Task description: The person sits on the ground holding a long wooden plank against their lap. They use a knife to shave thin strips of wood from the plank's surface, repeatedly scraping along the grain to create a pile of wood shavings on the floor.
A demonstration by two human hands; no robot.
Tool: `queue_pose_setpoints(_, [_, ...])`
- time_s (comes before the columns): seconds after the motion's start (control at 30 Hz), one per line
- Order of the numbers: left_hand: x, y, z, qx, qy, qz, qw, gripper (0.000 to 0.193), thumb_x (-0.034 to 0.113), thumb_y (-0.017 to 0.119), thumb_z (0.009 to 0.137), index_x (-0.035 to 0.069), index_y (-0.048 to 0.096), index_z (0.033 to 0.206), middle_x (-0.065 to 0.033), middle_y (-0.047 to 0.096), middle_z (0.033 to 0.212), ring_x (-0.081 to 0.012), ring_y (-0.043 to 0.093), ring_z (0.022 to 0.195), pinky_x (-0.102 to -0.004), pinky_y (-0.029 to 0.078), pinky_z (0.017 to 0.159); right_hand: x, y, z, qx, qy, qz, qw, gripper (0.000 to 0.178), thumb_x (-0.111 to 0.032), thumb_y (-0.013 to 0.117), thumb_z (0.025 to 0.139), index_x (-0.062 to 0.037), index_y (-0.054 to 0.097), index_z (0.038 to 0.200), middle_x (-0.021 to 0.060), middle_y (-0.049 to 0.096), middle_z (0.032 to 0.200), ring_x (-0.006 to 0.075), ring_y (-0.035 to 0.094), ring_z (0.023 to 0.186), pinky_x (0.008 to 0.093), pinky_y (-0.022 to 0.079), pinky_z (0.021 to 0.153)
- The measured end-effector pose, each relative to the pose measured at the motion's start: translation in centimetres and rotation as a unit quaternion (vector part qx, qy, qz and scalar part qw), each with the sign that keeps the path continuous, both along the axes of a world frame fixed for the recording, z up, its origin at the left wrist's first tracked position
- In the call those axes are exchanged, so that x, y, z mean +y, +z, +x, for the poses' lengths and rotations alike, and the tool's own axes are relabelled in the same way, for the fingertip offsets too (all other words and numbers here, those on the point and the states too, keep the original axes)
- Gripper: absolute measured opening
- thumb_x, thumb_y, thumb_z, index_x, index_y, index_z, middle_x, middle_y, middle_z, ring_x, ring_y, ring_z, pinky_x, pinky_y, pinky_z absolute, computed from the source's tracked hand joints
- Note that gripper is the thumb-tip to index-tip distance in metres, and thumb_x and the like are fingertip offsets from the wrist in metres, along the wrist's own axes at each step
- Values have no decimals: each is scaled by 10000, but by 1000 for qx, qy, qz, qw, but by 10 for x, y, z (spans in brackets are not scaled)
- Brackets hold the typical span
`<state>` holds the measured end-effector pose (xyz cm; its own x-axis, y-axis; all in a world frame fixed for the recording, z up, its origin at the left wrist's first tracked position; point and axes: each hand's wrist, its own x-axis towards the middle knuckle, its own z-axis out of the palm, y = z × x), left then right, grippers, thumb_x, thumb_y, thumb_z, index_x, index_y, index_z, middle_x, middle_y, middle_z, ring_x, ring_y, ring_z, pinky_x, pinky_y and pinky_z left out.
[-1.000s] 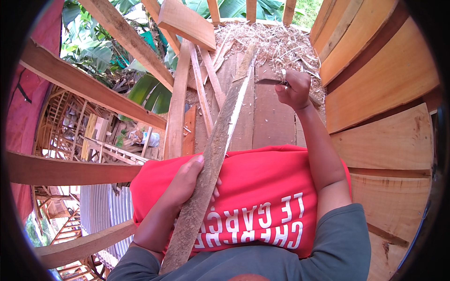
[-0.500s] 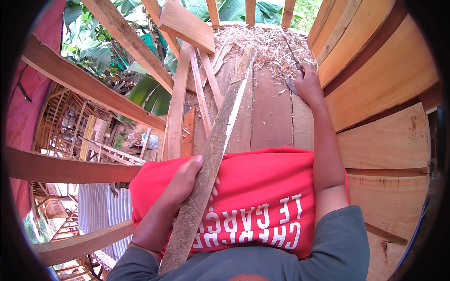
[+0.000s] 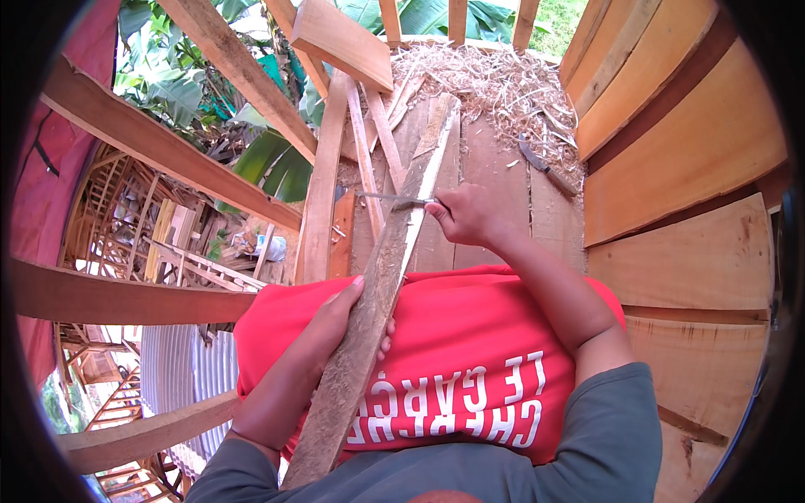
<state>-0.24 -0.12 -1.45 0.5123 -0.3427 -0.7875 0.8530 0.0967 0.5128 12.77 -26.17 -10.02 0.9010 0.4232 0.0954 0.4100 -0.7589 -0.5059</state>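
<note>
Clamped around a long, rough board (image 3: 352, 377), the left hand (image 3: 335, 314) has its fingertips showing at the board's right edge. Fingers of the right hand (image 3: 464, 213) are closed on a thin blade (image 3: 407, 203), which points left and crosses the upper half of the board. Pale cut wood shows along the board's right side as it slants from the person's body, over a red cloth (image 3: 453, 310), above the plank floor (image 3: 495, 168). Near the wood shavings (image 3: 495, 80) lies a curved knife (image 3: 549, 171), its handle toward the wall planks (image 3: 688, 159).
</note>
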Motion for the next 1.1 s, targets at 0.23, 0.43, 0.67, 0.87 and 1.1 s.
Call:
queue_pose_setpoints(0.23, [-5, 1, 0, 17, 11, -26, 999, 552, 490, 291, 1069, 26, 533, 1247, -148, 623, 829, -249, 638, 665, -379, 560, 591, -3, 10, 4, -33, 11, -41, 999, 421, -429, 569, 954, -78, 691, 757, 183, 669, 698, 404, 675, 725, 519, 516, 653])
queue_pose_setpoints(0.43, [-8, 14, 0, -59, -10, 35, 998, 514, 445, 312, 1077, 7, 531, 1231, -151, 637, 815, -249, 647, 644, -366, 557, 565, -41, -3, 31, 2, -116, -90, 989, 399, -465, 570, 938, -113, 701, 803, 160, 674, 706, 373, 682, 718, 512, 515, 663])
queue_pose_setpoints(0.67, [-7, 20, -3, -77, -11, 50, 996, 508, 425, 300, 1083, -12, 538, 1185, -150, 651, 798, -239, 662, 630, -357, 568, 557, -37, -3, 40, 26, -234, -30, 972, 411, -448, 557, 956, -89, 686, 805, 166, 672, 718, 392, 681, 741, 511, 518, 676])
queue_pose_setpoints(0.87, [-2, 15, -1, -90, -13, 50, 995, 509, 424, 294, 1085, -11, 541, 1178, -149, 657, 800, -229, 668, 635, -351, 570, 551, -23, -12, 17, -34, -1, -30, 999, 414, -413, 553, 968, -66, 685, 786, 200, 671, 730, 409, 672, 752, 524, 513, 670])
queue_pose_setpoints(1.1, [6, 13, 0, -27, 42, -2, 999, 513, 430, 303, 1083, -13, 537, 1191, -154, 659, 802, -236, 670, 632, -344, 575, 558, 0, -13, -1, -49, 69, 38, 996, 394, -365, 564, 959, -58, 647, 727, 216, 651, 693, 415, 659, 683, 521, 507, 615])
